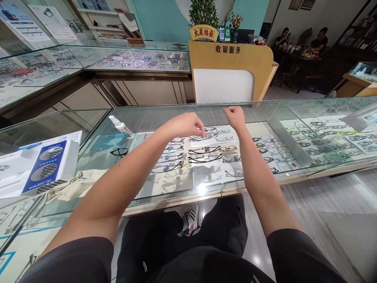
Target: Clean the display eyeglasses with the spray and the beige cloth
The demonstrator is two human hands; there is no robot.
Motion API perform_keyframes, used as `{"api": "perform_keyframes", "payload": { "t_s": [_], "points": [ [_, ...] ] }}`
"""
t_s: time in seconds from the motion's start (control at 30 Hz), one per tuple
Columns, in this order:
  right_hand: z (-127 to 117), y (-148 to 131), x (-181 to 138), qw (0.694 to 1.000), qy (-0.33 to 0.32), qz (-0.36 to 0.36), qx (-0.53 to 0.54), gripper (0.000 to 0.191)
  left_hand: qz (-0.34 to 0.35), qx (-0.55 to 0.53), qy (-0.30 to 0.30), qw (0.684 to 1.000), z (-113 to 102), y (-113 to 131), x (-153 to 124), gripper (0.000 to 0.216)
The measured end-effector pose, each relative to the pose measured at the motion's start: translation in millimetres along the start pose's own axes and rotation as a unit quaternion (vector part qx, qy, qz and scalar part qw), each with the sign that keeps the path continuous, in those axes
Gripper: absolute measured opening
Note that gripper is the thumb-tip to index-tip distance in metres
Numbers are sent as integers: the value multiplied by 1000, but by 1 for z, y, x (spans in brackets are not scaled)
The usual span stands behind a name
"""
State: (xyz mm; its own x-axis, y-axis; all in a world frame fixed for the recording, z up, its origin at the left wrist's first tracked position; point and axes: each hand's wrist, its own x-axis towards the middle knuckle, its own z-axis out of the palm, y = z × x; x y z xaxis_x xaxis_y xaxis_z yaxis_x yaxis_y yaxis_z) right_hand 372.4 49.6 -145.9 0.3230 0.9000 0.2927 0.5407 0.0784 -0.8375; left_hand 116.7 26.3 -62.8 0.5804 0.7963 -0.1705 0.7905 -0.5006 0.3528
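My left hand (188, 124) is over the glass counter (176, 196), its fingers bent down and pinched together. What it holds, if anything, is too small to make out. To its right, my right hand (235, 117) is closed near the counter's far edge, and its fingertips are mostly hidden. A gap separates the two hands, with a few tiny bright specks (212, 114) showing between them. Below them, rows of eyeglasses (205, 158) lie on white panels under the glass. Left of my left forearm is a white spray bottle (121, 126), lying tilted, with dark-framed glasses (119, 152) nearby.
A blue and white box (48, 167) and a cream cloth (78, 184) rest on the counter at left. Across the aisle stand another display case (141, 61) and a cashier desk (232, 59). Two people (319, 40) sit at a table at the back right.
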Motion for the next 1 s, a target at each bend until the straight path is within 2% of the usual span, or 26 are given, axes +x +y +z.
{"api": "perform_keyframes", "payload": {
  "t_s": [0.07,0.13,0.2,0.27,0.33,0.4,0.5,0.6,0.73,0.87,1.0],
  "points": [
    [1,3,1,1000,5,-2,-4,46,27,-77,24,996,-12,-20,-5,21],
    [4,6,2,1000,14,-9,-13,44,56,-155,76,983,-17,-43,-13,23],
    [7,9,4,999,34,-14,-22,37,61,-241,153,956,-13,-66,-23,28],
    [10,12,6,997,67,-13,-21,21,33,-325,268,906,-2,-87,-34,34],
    [13,16,7,997,72,-17,-13,19,34,-389,368,844,13,-106,-42,37],
    [14,20,8,997,67,-31,-28,24,39,-447,407,795,26,-120,-47,42],
    [14,24,7,995,54,-57,-59,23,39,-503,433,747,38,-133,-51,51],
    [16,14,0,994,31,-88,-59,18,31,-525,436,731,42,-135,-54,53],
    [36,-33,-27,987,7,-162,-12,18,36,-586,387,711,42,-128,-60,53],
    [76,-90,-67,965,-86,-244,47,20,48,-612,353,706,42,-121,-63,51],
    [108,-117,-94,951,-141,-219,167,24,62,-609,333,717,45,-116,-64,53]
  ]
}}
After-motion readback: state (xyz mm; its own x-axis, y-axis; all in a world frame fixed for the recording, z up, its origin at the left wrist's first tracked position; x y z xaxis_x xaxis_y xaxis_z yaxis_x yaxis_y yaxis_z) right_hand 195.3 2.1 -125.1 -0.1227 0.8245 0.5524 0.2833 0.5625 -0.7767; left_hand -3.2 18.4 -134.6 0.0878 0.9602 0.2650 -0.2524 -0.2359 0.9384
